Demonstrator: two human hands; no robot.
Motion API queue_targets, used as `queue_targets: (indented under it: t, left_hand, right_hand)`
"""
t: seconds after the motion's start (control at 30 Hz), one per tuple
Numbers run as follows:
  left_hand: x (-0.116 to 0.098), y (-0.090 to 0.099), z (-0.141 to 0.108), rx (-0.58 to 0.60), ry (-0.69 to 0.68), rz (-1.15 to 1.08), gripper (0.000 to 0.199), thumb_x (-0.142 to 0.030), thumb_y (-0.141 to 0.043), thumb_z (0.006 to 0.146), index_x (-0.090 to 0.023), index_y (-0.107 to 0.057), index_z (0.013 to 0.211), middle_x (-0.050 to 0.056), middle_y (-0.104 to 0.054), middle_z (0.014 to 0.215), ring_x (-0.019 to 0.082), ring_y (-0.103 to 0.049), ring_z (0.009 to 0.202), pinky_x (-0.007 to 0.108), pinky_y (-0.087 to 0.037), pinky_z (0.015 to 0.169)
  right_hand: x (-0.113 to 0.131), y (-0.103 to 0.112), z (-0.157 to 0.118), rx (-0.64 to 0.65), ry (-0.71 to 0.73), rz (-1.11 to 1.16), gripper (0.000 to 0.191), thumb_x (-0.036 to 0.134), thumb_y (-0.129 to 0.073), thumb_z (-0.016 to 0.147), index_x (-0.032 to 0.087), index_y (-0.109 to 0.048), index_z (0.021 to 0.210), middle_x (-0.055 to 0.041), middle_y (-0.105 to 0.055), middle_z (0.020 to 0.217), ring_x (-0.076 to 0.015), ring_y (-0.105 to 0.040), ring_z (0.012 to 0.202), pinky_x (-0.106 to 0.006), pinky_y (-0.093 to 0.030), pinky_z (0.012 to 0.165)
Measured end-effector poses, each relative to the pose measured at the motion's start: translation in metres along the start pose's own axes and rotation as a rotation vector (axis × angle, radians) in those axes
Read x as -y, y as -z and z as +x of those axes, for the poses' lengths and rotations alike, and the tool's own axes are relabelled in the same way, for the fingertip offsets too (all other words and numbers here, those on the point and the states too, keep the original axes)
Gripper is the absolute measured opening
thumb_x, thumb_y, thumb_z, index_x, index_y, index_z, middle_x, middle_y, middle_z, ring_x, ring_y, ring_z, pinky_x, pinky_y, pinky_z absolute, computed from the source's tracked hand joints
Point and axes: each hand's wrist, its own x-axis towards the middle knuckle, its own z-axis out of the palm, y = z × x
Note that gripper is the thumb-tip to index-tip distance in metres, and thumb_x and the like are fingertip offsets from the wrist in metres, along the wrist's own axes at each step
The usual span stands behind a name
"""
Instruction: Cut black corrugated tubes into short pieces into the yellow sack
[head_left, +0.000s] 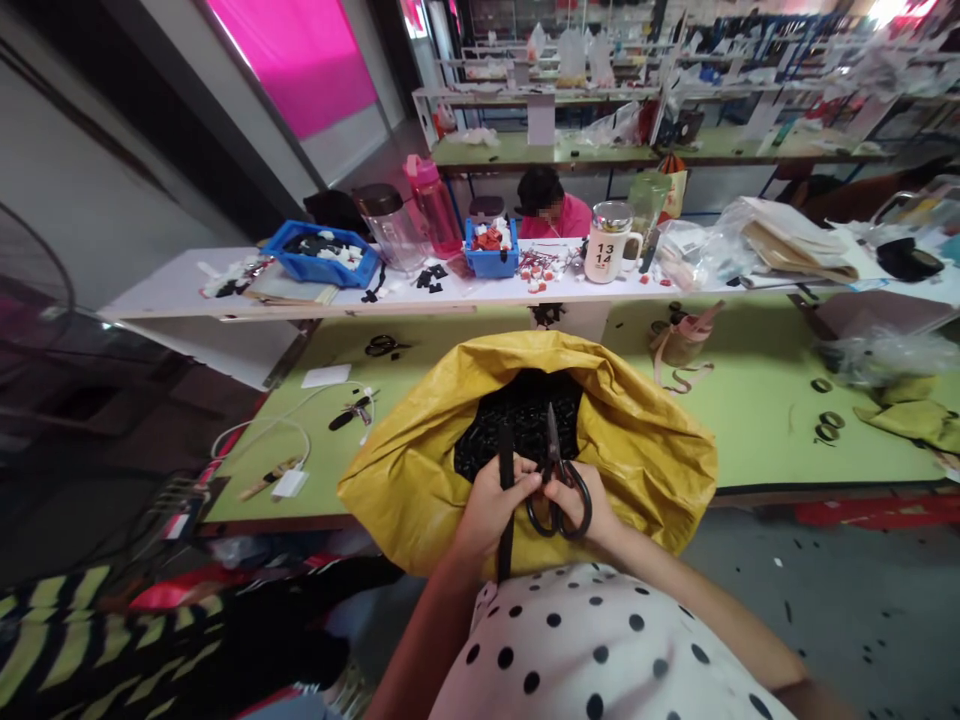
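Left hand [484,512] had its fingers pinched on a black strip [506,458], right hand [594,492] had some scissors [554,452] gripped, both right at a yellow bag [649,475] with black bits [484,435] inside. Green table [757,425] was past that, then a white shelf [420,305] with a mug [602,248] on it, and somebody in pink [577,214] was behind.

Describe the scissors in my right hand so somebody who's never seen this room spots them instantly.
Find the big open yellow sack at the green table. Over its black contents, your right hand grips the black-handled scissors, blades pointing away from you. Being held sets them apart from the other scissors, lying on the tabletop farther left.
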Motion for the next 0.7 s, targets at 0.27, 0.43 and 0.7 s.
queue_targets:
  t: [0.27, 0.43, 0.7]
  left_hand:
    - [-0.006, 0.001, 0.006, 0.048, -0.020, -0.160, 0.045, -0.033, -0.089, 0.065, -0.019, -0.046, 0.069, 0.000, -0.068, 0.068, 0.013, -0.062, 0.057, 0.025, -0.052, 0.058]
    - [0.000, 0.008, 0.010, -0.049, -0.053, -0.243, 0.051, -0.032, -0.090, 0.064, -0.020, -0.040, 0.070, -0.002, -0.067, 0.071, 0.011, -0.061, 0.057, 0.023, -0.050, 0.056]
    - [0.003, 0.020, 0.004, 0.007, -0.015, -0.314, 0.056, -0.032, -0.092, 0.063, -0.020, -0.037, 0.070, -0.002, -0.065, 0.077, 0.010, -0.060, 0.061, 0.021, -0.049, 0.057]
  right_hand:
    - [0.022, 0.017, 0.004, 0.314, -0.166, 0.110, 0.056, 0.050, -0.098, 0.056, 0.015, -0.067, 0.086, 0.0014, -0.060, 0.077, -0.0111, -0.050, 0.069, -0.023, -0.044, 0.066]
    - [0.015, 0.011, -0.002, 0.315, -0.257, 0.174, 0.050, 0.055, -0.091, 0.068, 0.015, -0.066, 0.086, 0.0029, -0.056, 0.072, -0.0097, -0.048, 0.067, -0.024, -0.044, 0.068]
    - [0.090, 0.058, -0.059, 0.423, 0.183, -0.848, 0.052, 0.064, -0.061, 0.095, 0.020, -0.074, 0.120, -0.0097, -0.071, 0.097, -0.0232, -0.063, 0.089, -0.035, -0.050, 0.085]
